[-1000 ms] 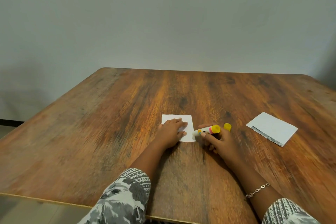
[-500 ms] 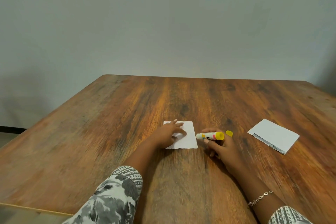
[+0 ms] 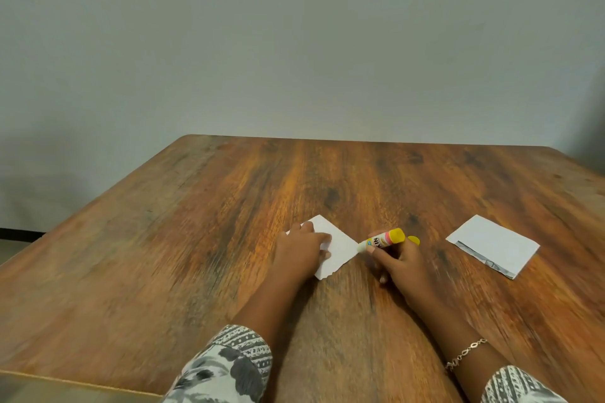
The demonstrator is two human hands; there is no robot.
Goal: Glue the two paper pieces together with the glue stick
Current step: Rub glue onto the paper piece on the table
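A small white paper piece [image 3: 339, 247] lies on the wooden table [image 3: 196, 239], turned like a diamond. My left hand [image 3: 299, 252] lies flat on its left part and pins it down. My right hand [image 3: 397, 260] grips a glue stick [image 3: 381, 241] with a yellow end and a printed label; its uncapped tip touches the paper's right corner. A yellow cap [image 3: 413, 240] shows just behind my right hand's fingers. The second paper piece [image 3: 492, 245], white with a dark printed edge, lies apart to the right.
A plain grey wall rises behind the table's far edge. The table's near edge runs along the bottom left. A bracelet [image 3: 465, 353] sits on my right wrist.
The paper under my left hand has turned from square-on to a diamond. The glue stick's tip has come back to the paper's right corner.
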